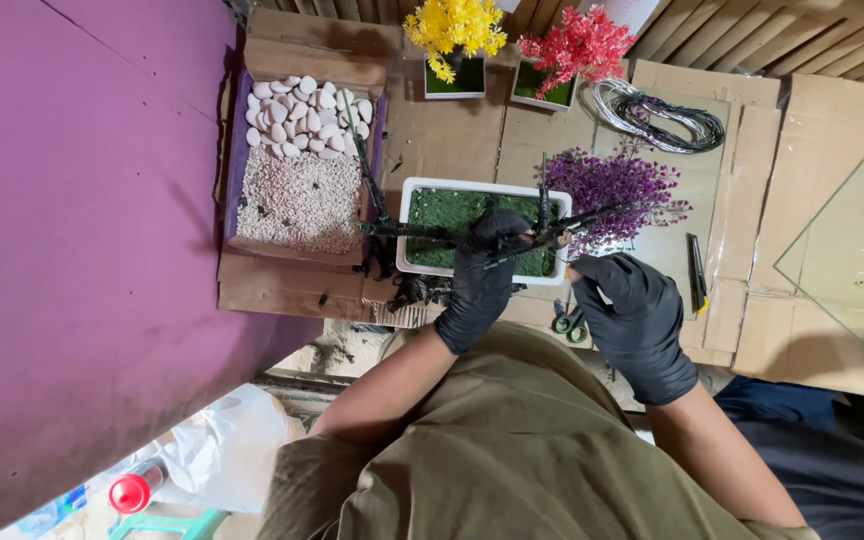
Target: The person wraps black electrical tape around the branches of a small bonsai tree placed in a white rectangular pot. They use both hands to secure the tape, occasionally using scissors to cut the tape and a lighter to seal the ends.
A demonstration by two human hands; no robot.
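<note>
Left hand (479, 275) clenches the black branch (452, 233) steady over the white planter (407, 205) — right hand (637, 320) fingers pinch its purple-flowered end (612, 190).

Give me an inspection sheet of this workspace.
Surface: flattened cardboard over the bench.
Job's things: dark twig stem lying across white tray of green moss; purple sprig at its end.
Clutter: box of pebbles, scissors, knife, yellow plant, red plant.
Grippers: left hand grips stem; right hand touches its end; both gloved.
Cables: wire coil.
Surroundings: purple wall.
</note>
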